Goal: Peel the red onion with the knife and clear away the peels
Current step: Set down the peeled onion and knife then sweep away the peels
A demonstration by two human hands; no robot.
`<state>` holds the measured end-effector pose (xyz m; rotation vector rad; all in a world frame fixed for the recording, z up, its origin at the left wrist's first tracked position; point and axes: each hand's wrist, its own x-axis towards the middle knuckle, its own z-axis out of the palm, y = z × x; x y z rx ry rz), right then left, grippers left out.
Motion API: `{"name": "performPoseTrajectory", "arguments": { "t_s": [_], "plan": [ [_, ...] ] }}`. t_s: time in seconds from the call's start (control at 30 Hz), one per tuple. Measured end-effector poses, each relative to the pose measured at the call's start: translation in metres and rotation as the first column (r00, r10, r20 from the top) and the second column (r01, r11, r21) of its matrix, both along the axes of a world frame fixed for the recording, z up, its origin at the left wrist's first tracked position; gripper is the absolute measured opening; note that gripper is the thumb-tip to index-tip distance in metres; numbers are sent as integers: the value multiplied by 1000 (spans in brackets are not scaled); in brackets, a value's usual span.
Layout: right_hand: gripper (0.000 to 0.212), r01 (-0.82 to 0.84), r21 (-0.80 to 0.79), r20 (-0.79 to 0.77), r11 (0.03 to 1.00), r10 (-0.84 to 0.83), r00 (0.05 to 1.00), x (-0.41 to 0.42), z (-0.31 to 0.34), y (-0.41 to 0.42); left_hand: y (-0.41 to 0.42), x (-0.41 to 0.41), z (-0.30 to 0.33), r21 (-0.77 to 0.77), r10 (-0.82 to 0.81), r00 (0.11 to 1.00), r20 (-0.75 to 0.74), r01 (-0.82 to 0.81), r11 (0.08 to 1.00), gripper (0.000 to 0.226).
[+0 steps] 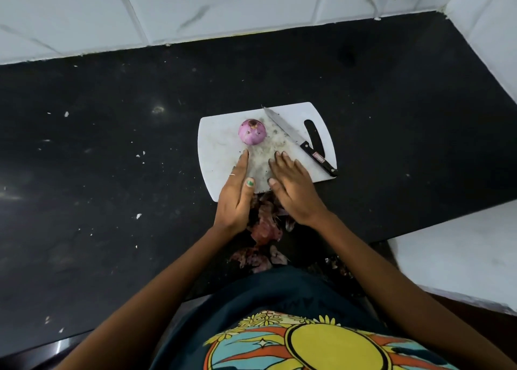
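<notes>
the peeled red onion (251,132) is sitting on the white cutting board (221,151), on its far left part, with the knife (296,139) lying diagonally just to its right. both hands are resting flat on the board's near edge, fingers straight, each grip wide and holding nothing: left hand (236,193), right hand (292,186). the onion peels (264,227) are lying between the wrists on the black table (112,160), near the person's shirt (279,327).
</notes>
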<state>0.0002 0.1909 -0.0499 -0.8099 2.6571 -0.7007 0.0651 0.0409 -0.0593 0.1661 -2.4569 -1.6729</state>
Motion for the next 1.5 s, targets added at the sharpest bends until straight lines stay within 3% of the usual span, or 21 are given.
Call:
{"name": "performPoseTrajectory", "arguments": {
  "t_s": [0.1,0.17,0.27,0.33,0.4,0.47,0.53,0.67,0.77,0.83,0.9,1.0,1.03,1.1,1.17,1.27,1.37,1.5],
  "plan": [
    [70,-161,35,-41,986,162,986,16,-6,2,1,-3,-2,42,15,1000,-6,-15,999,70],
    [62,-190,-87,5,978,191,982,23,-4,5,0,-4,-4,35,10,1000,-5,-9,999,69],
    [50,92,-414,87,905,-61,994,27,5,10,0,-4,-3,55,15,1000,-5,-14,998,79],
    [45,223,-503,38,835,-236,971,18,12,11,1,-4,-1,79,21,1000,-10,-20,997,81],
    [47,196,-386,-2,902,-213,977,9,13,10,1,-5,-1,90,28,1000,-9,-27,996,81],
    [59,27,-112,-33,993,-31,999,7,7,6,1,-6,-3,96,34,999,-6,-33,995,81],
    [67,-120,41,-76,992,123,989,14,-4,4,1,-6,-3,113,40,999,-9,-39,993,81],
    [59,-226,-64,-38,972,224,974,33,-6,7,2,-6,-3,111,47,999,-11,-45,993,81],
    [51,25,-355,62,935,-3,998,40,4,11,1,-6,-2,103,48,999,-9,-47,994,84],
    [49,191,-441,60,877,-183,981,33,9,9,0,-6,-2,138,47,999,-7,-46,989,84],
    [56,184,-325,16,927,-189,982,22,10,5,-1,-6,-2,169,50,999,-3,-49,984,82],
    [71,-65,17,-69,998,66,995,21,3,-2,-1,-6,-1,183,53,999,-2,-52,982,82],
    [73,-136,70,-87,988,142,986,25,-2,-3,-1,-6,-1,185,53,999,1,-52,981,82],
    [69,-204,23,-72,979,205,976,34,-7,-1,-2,-6,0,183,54,998,19,-57,981,82],
    [57,-121,-184,-13,975,121,993,42,-5,5,-2,-6,0,173,60,998,35,-65,983,83],
    [43,188,-495,-62,848,-250,966,47,1,15,-2,-5,1,170,61,997,38,-66,983,84],
    [40,339,-519,-114,785,-456,883,40,0,20,-2,2,6,165,79,996,30,-83,983,83],
    [44,408,-443,-44,798,-474,879,49,-12,24,2,37,14,-9,182,981,-70,-183,983,77]
  ]
}}
